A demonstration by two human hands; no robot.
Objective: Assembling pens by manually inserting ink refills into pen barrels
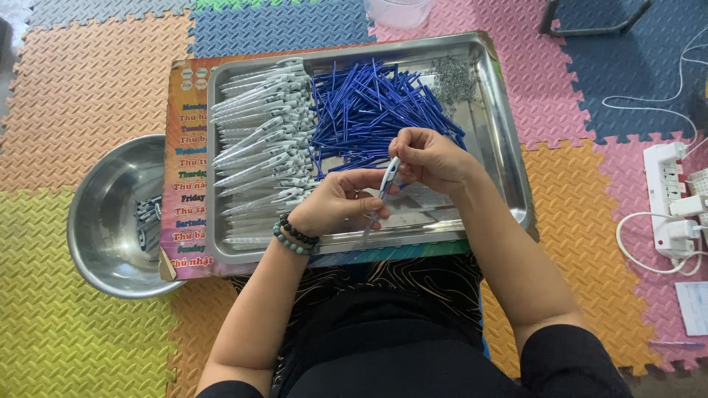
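A: Where is the pen [386,181] sitting?
B: Over the tray's [509,140] front edge — the left hand [341,200] and right hand [428,158] are both pinching it.

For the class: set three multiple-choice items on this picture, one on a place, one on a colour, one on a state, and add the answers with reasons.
1. Where does the round metal bowl lie?
A. Left of the metal tray
B. Inside the tray
C. On the person's lap

2. What colour is the heap of thin refills in the tray?
A. Red
B. Blue
C. Green

3. What is the state of the pen barrel?
A. Lying loose in the tray
B. Dropped into the bowl
C. Held between both hands

Answers:
1 A, the bowl sits on the mats beside the tray's left end.
2 B, the heap is blue.
3 C, the left hand and right hand both hold it above the tray.
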